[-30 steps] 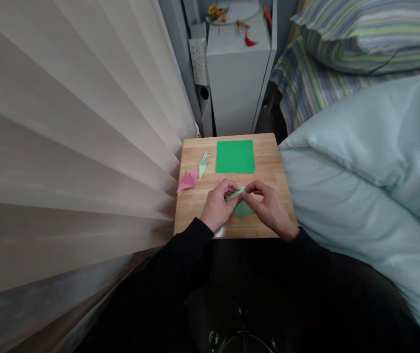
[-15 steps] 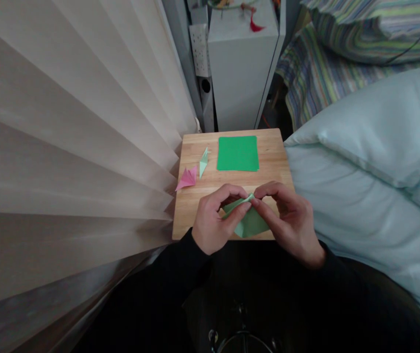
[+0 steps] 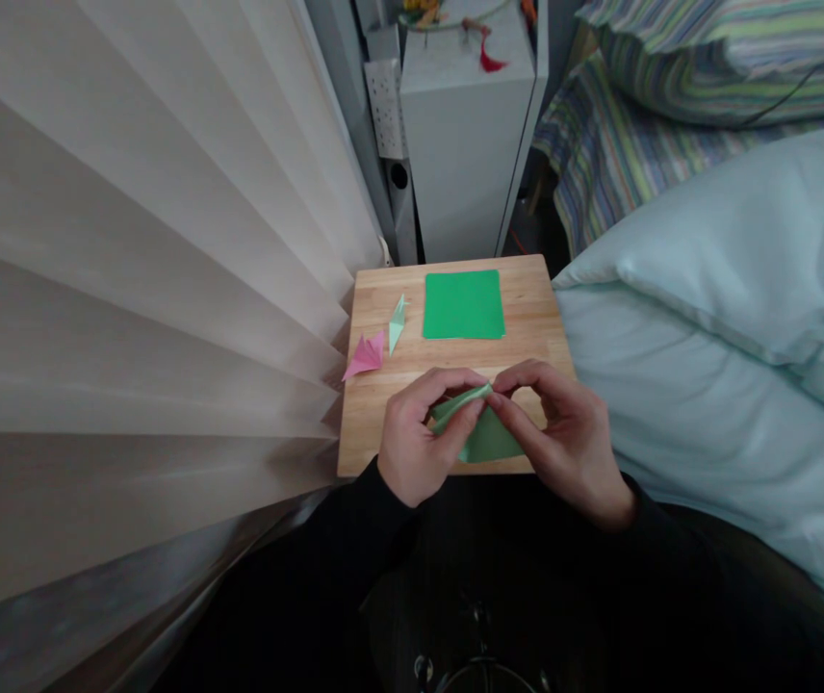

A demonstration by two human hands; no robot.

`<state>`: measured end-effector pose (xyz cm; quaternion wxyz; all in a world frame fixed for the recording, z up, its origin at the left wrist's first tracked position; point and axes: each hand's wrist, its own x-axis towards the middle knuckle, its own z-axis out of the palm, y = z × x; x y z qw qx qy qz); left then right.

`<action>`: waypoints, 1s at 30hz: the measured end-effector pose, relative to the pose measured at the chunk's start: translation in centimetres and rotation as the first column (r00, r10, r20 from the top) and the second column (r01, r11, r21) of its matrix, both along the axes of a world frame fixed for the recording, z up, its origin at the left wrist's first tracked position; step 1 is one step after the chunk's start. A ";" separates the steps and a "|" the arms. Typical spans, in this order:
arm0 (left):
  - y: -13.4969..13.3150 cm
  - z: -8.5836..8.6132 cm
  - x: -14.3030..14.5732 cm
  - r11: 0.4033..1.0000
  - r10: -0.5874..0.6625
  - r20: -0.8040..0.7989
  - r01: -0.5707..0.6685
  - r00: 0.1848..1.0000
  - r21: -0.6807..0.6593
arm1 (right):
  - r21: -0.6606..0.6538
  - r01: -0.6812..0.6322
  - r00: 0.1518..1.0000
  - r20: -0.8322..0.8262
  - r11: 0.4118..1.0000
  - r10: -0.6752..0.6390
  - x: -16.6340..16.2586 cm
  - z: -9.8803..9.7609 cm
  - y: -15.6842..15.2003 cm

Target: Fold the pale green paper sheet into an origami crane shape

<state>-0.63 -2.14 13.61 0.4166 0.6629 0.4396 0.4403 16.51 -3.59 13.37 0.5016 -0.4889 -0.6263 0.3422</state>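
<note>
A light green sheet of origami paper (image 3: pixel 491 438), partly folded, is held between my two hands over the near edge of the small wooden table (image 3: pixel 527 346). My left hand (image 3: pixel 423 433) pinches its upper fold between thumb and fingers. Close against it, my right hand (image 3: pixel 563 428) pinches the same top corner with thumb and index finger. Part of the paper is hidden behind my left thumb and fingers. Beyond the hands lies a stack of green paper (image 3: pixel 464 304). To its left are a pale green folded paper figure (image 3: pixel 398 325) and a pink folded paper figure (image 3: pixel 366 356).
A pleated curtain (image 3: pixel 167 289) hangs along the table's left side. On the right, pale blue bedding (image 3: pixel 708 337) comes up to the table edge. Behind the table stands a white cabinet (image 3: pixel 462 164) with a red tassel (image 3: pixel 490 56) on top.
The left part of the paper's fold now shows more widely beside my left thumb. Both hands keep their pinch at the top corner. The whole view has shifted slightly.
</note>
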 end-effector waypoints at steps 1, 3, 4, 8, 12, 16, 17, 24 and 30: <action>0.0 -0.1 0.0 1.000 0.004 0.002 -0.004 1.000 0.010 | -0.003 0.003 1.000 -0.012 1.000 -0.003 0.0 -0.1 0.0; 0.0 -0.4 0.0 1.000 0.013 0.024 -0.013 1.000 0.022 | -0.015 0.013 0.999 -0.043 1.000 -0.014 0.0 -0.2 0.0; 0.0 -0.5 0.1 1.000 0.016 0.044 -0.017 0.999 0.022 | -0.019 0.015 0.998 -0.054 1.000 -0.016 0.0 -0.2 0.0; 0.1 -0.6 0.1 1.000 0.021 0.093 -0.022 0.995 0.002 | -0.009 -0.038 0.999 -0.024 0.999 0.038 0.0 0.1 0.1; 0.1 -0.5 0.1 1.000 0.023 0.085 -0.022 0.996 -0.014 | 0.025 -0.062 0.998 0.029 0.998 0.061 0.2 0.5 0.3; 0.1 -0.5 0.1 1.000 0.023 0.079 -0.021 0.997 -0.017 | 0.059 -0.059 0.997 0.056 0.997 0.056 0.3 0.5 0.4; 0.1 -0.5 0.1 1.000 0.024 0.077 -0.022 0.997 -0.016 | 0.062 -0.061 0.997 0.058 0.996 0.057 0.3 0.5 0.4; 0.0 -0.2 0.1 1.000 0.018 0.048 -0.018 0.999 -0.004 | 0.055 -0.067 0.997 0.053 0.996 0.064 0.3 0.5 0.3; -0.1 -0.1 0.2 0.999 0.024 0.046 -0.023 0.999 -0.033 | 0.049 -0.065 0.996 0.057 0.997 0.062 0.2 0.7 0.3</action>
